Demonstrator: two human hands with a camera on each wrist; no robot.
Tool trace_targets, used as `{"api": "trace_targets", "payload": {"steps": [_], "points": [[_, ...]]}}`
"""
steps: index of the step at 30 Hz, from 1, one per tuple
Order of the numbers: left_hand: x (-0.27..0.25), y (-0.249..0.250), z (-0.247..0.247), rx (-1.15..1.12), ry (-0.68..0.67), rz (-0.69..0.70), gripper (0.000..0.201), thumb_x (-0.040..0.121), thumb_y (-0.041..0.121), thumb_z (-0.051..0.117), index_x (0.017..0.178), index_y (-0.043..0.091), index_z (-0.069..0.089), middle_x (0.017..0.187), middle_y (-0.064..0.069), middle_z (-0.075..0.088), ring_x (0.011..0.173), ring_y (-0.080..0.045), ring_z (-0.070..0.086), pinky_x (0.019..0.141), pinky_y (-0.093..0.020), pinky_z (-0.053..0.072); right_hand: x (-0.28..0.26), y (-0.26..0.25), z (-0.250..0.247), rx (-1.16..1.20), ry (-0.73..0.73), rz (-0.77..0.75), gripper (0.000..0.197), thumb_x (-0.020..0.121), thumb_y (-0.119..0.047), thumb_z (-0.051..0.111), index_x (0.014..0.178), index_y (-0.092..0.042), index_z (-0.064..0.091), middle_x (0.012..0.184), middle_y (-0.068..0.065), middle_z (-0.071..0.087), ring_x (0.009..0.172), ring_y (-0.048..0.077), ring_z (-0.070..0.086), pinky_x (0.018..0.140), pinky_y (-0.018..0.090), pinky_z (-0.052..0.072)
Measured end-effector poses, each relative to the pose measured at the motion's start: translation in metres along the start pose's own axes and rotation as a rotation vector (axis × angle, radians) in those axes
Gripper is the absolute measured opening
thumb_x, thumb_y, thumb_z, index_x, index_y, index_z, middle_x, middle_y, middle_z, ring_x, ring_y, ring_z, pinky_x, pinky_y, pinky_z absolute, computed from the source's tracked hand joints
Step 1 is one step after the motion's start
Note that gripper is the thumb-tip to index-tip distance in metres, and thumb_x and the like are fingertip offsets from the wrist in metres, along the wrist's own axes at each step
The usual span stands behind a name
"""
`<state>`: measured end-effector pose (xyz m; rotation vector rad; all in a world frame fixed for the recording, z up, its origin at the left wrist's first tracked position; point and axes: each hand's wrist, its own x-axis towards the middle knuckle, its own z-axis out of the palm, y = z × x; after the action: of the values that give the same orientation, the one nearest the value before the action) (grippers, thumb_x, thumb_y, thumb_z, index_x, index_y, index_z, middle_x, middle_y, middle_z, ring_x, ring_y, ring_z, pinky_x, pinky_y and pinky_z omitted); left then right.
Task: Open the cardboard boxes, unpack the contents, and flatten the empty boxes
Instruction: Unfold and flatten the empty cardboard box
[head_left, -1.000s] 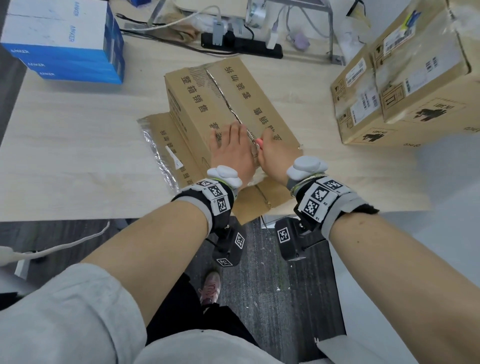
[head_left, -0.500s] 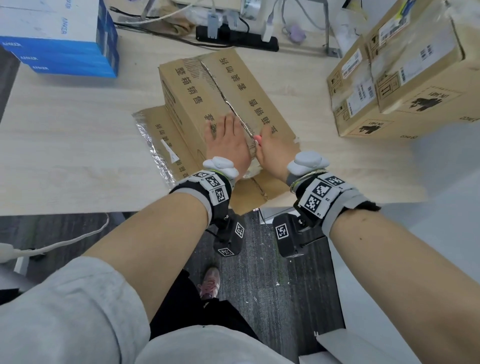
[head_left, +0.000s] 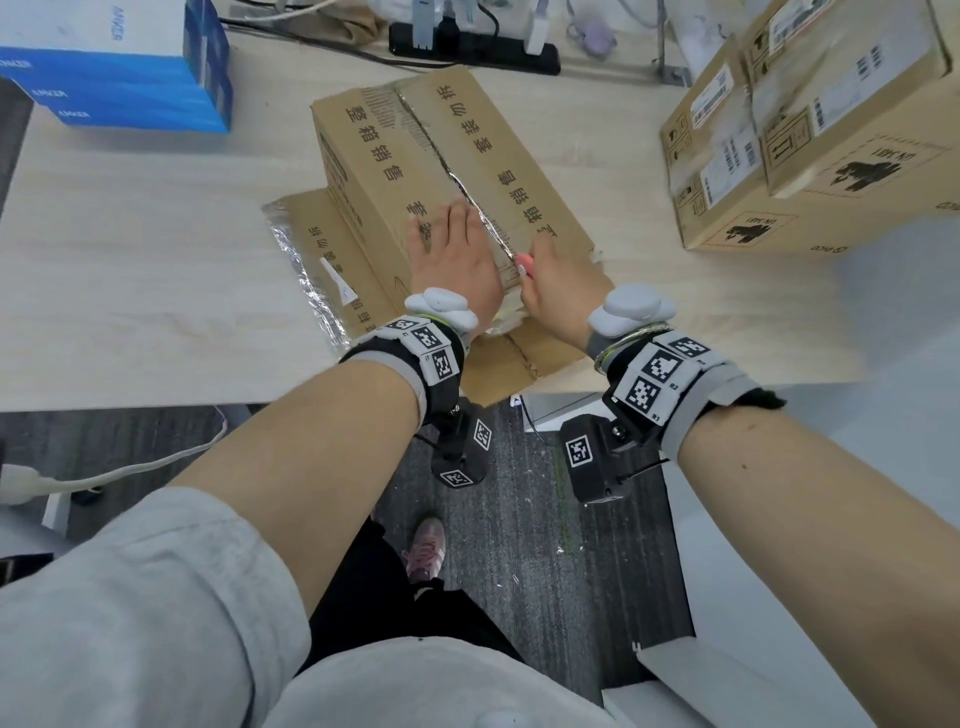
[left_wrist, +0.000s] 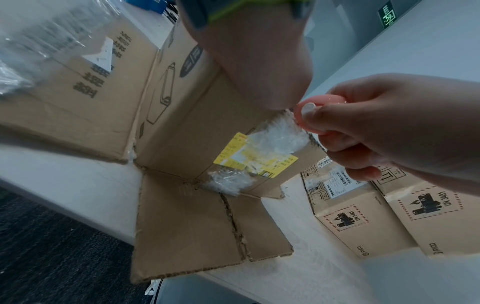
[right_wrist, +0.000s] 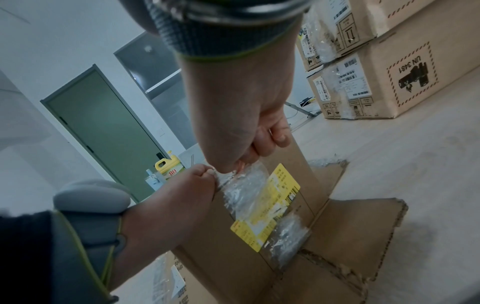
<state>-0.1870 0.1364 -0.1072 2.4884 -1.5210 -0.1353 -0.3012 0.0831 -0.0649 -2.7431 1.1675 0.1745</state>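
A brown cardboard box (head_left: 395, 156) with black print lies on the table, its top seam (head_left: 467, 187) under clear tape. My left hand (head_left: 452, 249) presses flat on the box top, left of the seam, fingers straight. My right hand (head_left: 561, 280) grips a small pink cutter (head_left: 524, 262) at the seam's near end. In the left wrist view the pink cutter (left_wrist: 311, 117) touches the top edge of the near end wall, above a yellow label (left_wrist: 254, 158) under crumpled tape. In the right wrist view my right hand (right_wrist: 233, 113) is curled at that edge, beside my left hand (right_wrist: 168, 201).
Opened flaps (head_left: 332, 260) with crinkled tape spread under the box; one hangs over the table's (head_left: 130, 260) front edge. Taped brown boxes (head_left: 810, 130) are stacked at the right, blue and white boxes (head_left: 119, 67) at the far left, a power strip (head_left: 472, 47) at the back.
My right hand has drawn the pink cutter a little toward me along the seam. The left hand has stayed flat on the box top.
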Motion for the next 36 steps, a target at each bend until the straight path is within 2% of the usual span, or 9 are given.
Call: {"api": "trace_targets", "payload": {"steps": [5,10,15,19,21,24,27,30,36], "points": [[-0.001,0.001,-0.001,0.000,-0.004,-0.005,0.053,0.097,0.020,0.024,0.149,0.006,0.024,0.157,-0.008,0.022,0.145,-0.024,0.015,0.118,-0.049,0.002,-0.008,0.002,0.001,0.019,-0.012,0.008,0.027,0.101,-0.026,0.032,0.111,-0.002,0.038,0.083,0.020,0.061,0.069,0.034,0.059,0.062,0.042,0.049],[-0.001,0.002,-0.002,0.003,0.001,-0.001,0.053,0.096,0.019,0.025,0.148,0.005,0.025,0.156,-0.009,0.025,0.144,-0.026,0.018,0.118,-0.049,0.004,-0.014,0.005,0.000,0.010,-0.012,0.006,0.029,0.103,-0.026,0.031,0.115,-0.001,0.039,0.078,0.016,0.057,0.067,0.033,0.057,0.054,0.035,0.037],[-0.001,0.003,-0.001,0.003,0.011,-0.009,0.053,0.096,0.016,0.025,0.147,0.005,0.027,0.155,-0.010,0.025,0.144,-0.026,0.018,0.118,-0.050,0.004,-0.019,0.008,0.002,0.045,-0.032,-0.008,0.028,0.102,-0.023,0.033,0.116,0.001,0.039,0.083,0.017,0.058,0.066,0.033,0.058,0.053,0.033,0.036],[-0.001,0.003,0.000,0.014,0.015,-0.003,0.053,0.096,0.017,0.023,0.147,0.005,0.027,0.155,-0.009,0.026,0.144,-0.026,0.019,0.118,-0.050,0.004,-0.025,0.007,0.002,0.085,-0.058,-0.002,0.027,0.101,-0.017,0.035,0.118,0.003,0.038,0.067,0.004,0.043,0.064,0.031,0.053,0.050,0.031,0.028],[0.000,0.003,0.001,0.009,0.022,-0.005,0.053,0.096,0.017,0.023,0.147,0.005,0.027,0.155,-0.009,0.027,0.144,-0.026,0.019,0.118,-0.050,0.004,-0.026,0.010,-0.003,0.103,-0.071,-0.014,0.025,0.101,-0.015,0.036,0.116,0.005,0.039,0.073,0.002,0.047,0.064,0.029,0.051,0.047,0.030,0.023],[0.001,0.003,0.001,0.012,0.016,-0.014,0.053,0.096,0.017,0.024,0.147,0.005,0.027,0.155,-0.010,0.027,0.144,-0.026,0.019,0.118,-0.050,0.004,-0.025,0.013,-0.010,0.156,-0.028,-0.022,0.025,0.102,-0.019,0.035,0.112,0.003,0.042,0.091,0.010,0.057,0.066,0.025,0.049,0.054,0.031,0.029],[0.001,0.004,0.000,0.018,0.012,-0.014,0.053,0.096,0.017,0.022,0.148,0.006,0.026,0.156,-0.009,0.025,0.144,-0.025,0.018,0.118,-0.049,0.003,-0.017,0.011,-0.009,0.155,0.080,-0.022,0.029,0.103,-0.027,0.032,0.108,-0.001,0.042,0.078,0.015,0.059,0.063,0.033,0.056,0.054,0.035,0.037],[0.000,0.003,0.000,0.021,0.029,-0.011,0.053,0.095,0.018,0.023,0.147,0.006,0.028,0.155,-0.008,0.027,0.143,-0.025,0.021,0.118,-0.048,0.005,-0.004,0.004,-0.004,0.100,0.092,-0.019,0.030,0.103,-0.034,0.028,0.106,-0.006,0.039,0.072,0.011,0.059,0.058,0.032,0.056,0.056,0.041,0.048],[0.001,0.002,0.003,0.011,0.028,-0.016,0.051,0.098,0.022,0.025,0.146,0.007,0.030,0.155,-0.008,0.027,0.142,-0.025,0.021,0.118,-0.047,0.004,0.006,-0.001,0.006,0.012,0.096,-0.013,0.031,0.101,-0.037,0.026,0.106,-0.009,0.039,0.069,0.010,0.060,0.056,0.030,0.057,0.059,0.043,0.052]]}}
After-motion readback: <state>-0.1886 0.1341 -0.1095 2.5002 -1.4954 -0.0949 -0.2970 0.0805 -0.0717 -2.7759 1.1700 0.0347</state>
